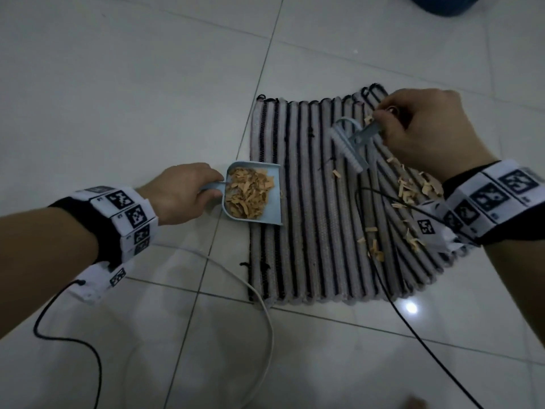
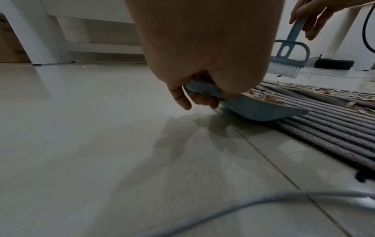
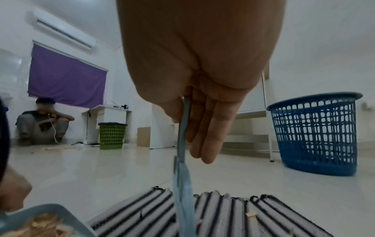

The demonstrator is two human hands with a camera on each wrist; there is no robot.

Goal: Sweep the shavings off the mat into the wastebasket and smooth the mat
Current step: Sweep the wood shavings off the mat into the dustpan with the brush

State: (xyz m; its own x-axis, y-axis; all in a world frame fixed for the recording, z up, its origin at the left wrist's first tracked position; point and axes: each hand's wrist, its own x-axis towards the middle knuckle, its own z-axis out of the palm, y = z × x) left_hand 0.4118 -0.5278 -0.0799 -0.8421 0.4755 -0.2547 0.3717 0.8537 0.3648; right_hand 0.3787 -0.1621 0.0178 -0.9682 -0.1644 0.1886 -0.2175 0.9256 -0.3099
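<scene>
- While the left hand [image 1: 180,193] grips the full dustpan [image 1: 253,193], head view shows shavings [image 1: 408,191] on the mat [image 1: 309,231].
- Right wrist alone catches the blue wastebasket [image 3: 314,134]; right hand [image 1: 424,131] fingers pinch the brush [image 1: 351,143].

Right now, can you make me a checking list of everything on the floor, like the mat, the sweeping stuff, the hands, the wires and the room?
Surface: pale tiled floor, glossy.
Mat: striped mat flat on the floor; its right side looks rumpled.
Shavings: loose shavings on the mat's right side; a heap fills the dustpan.
Dustpan: lip on the mat's left edge.
Brush: small brush raised above the mat.
Wastebasket: blue basket beyond the mat.
Clutter: green basket, cardboard box.
Hands: left hand grips the dustpan handle; right hand holds the brush handle.
Cables: white cable, black cables.
Surroundings: seated person, purple blind.
</scene>
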